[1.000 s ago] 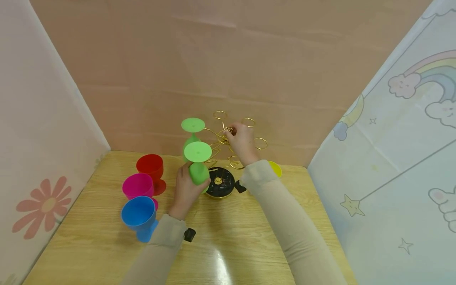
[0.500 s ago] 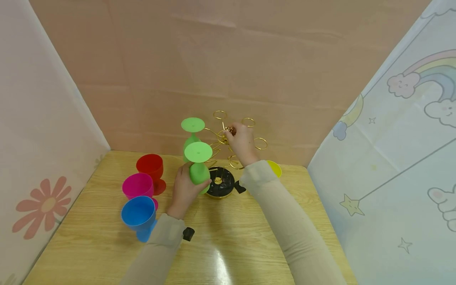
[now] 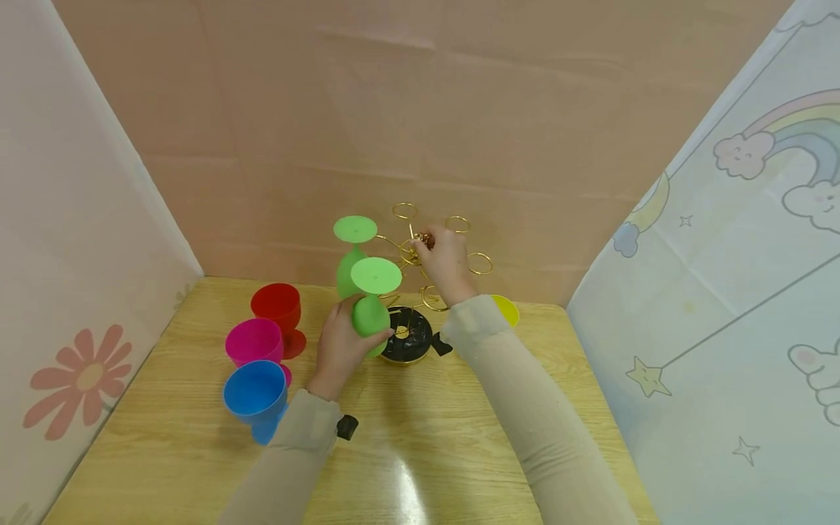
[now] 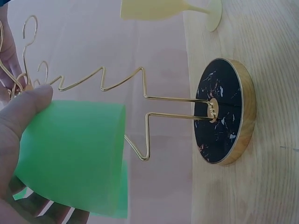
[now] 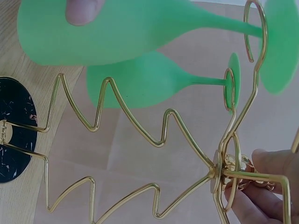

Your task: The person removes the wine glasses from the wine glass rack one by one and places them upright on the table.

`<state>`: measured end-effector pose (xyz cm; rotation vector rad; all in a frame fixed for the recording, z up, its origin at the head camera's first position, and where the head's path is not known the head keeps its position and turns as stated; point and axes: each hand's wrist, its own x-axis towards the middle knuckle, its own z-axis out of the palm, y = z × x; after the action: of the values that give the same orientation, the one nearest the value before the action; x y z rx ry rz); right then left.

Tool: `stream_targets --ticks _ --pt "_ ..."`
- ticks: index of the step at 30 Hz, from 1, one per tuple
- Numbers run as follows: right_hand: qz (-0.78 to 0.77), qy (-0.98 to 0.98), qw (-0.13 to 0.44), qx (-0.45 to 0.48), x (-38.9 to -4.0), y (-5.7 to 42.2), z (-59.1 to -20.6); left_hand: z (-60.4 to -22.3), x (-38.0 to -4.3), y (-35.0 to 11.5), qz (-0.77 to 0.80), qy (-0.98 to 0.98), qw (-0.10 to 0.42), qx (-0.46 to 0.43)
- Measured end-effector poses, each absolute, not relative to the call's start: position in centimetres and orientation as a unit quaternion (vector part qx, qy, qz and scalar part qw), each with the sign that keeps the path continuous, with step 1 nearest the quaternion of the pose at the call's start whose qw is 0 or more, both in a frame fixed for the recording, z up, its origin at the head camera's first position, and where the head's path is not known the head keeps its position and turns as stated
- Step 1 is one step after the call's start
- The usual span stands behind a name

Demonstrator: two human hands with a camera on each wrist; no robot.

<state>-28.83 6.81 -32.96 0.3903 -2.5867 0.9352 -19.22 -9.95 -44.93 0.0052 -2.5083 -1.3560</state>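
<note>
My left hand grips an upside-down green goblet by its bowl, thumb on one side and fingers on the other. In the right wrist view the goblet's stem lies at an open wire hook of a gold glass rack, with the foot beyond the hook. A second green goblet hangs upside down from the neighbouring hook. My right hand pinches the gold knob at the rack's top. The rack's round black base stands on the table, and zigzag wires rise from it.
To the left stand a red goblet, a pink goblet and a blue goblet, all upright. A yellow goblet is partly hidden behind my right sleeve. A draped backdrop closes off the wooden table's far side.
The green goblet in my left hand has shifted slightly to the right and its foot has risen a little in view. My right hand stays on the knob.
</note>
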Motion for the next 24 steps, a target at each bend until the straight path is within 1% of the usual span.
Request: stream_targets --ticks 12,24 --pt "0.335 -0.913 0.185 0.141 -28.6 6.7 -32.9 -44.4 -19.8 -9.6 -0.464 -0.868 0.178 -0.018" --pt "0.328 -0.913 0.194 0.143 -28.4 6.7 -32.9 -43.8 -19.9 -9.6 -0.459 -0.870 0.181 0.002"
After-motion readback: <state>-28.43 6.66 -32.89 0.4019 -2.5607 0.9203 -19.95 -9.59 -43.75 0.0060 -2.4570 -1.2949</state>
